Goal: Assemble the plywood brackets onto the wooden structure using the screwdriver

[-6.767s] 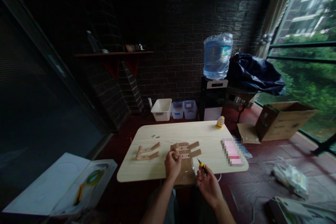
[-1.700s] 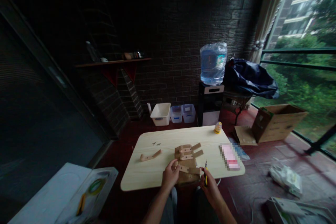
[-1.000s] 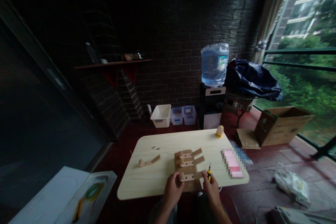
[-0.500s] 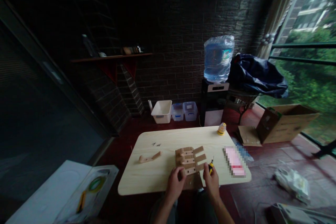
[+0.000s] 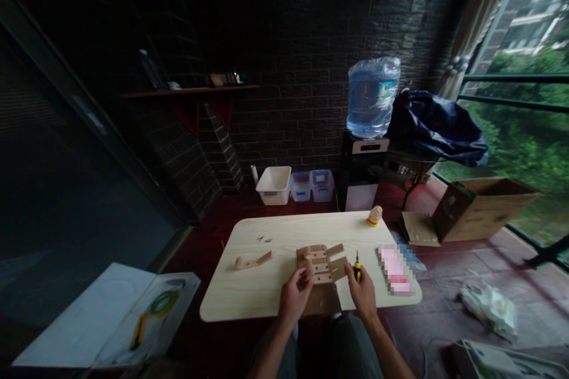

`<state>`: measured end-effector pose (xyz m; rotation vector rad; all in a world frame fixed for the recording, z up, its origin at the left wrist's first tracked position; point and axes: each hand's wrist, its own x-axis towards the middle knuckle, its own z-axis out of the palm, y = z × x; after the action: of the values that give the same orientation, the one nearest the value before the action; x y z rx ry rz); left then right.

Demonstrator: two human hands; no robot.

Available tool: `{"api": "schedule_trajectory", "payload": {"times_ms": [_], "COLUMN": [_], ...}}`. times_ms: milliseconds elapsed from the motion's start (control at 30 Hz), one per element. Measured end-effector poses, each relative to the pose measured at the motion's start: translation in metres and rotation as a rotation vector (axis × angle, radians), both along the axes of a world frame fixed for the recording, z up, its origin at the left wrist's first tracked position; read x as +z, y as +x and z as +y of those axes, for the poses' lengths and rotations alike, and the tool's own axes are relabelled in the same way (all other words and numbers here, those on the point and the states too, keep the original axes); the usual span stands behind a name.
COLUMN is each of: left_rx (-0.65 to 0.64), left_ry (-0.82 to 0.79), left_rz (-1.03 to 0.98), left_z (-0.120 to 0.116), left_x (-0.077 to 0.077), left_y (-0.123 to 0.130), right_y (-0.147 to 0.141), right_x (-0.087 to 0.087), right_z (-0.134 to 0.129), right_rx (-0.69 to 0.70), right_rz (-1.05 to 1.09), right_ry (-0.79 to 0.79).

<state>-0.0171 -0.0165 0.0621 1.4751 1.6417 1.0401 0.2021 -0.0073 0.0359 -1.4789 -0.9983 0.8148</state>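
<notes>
Currently both hands are over the near side of the bench, set apart from each other. Left hand: thumb and fingers pinched on the left end of the nearest wooden piece. Right hand: fingers wrapped round a yellow-and-black screwdriver, its tip pointing up and away from the person. Right fingertips lie close by the right end of the same piece; cannot tell whether they touch it.

The nearest piece lies over brown cardboard at the near edge, with two similar pieces, the middle one and the far one, lined up just beyond it. Dark spots show along their faces. A single wooden piece lies apart, left of the cardboard, one end bent upward. Beyond it, a few small dark bits, too small to make out.

Far right corner: yellow-based bottle, upright. Right edge: pink item, blurred out. Floor behind: white tub beside two clear bins. Water cooler stands to their right, carrying a plastic-wrapped water jug.
</notes>
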Motion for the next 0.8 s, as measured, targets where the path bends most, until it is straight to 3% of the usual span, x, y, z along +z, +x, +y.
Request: {"api": "schedule_trajectory", "payload": {"times_ms": [267,567,800], "left_rx": [-0.046,-0.046,-0.070], "left_ry": [0.050,0.182,0.168], "left_rz": [0.031,0.085,0.035], "left_z": [-0.010,-0.012,-0.015], "left_x": [-0.020,-0.027,-0.026], "left_y": [-0.002,-0.003,-0.006], "right_y": [0.007,0.010,0.005], "right_x": [-0.016,-0.016,-0.016], "right_z": [-0.013,-0.020,-0.024], "right_rx": [0.080,0.120,0.146], "right_rz": [-0.052,-0.062,-0.046], "right_ry": [-0.047,-0.106,-0.098]}}
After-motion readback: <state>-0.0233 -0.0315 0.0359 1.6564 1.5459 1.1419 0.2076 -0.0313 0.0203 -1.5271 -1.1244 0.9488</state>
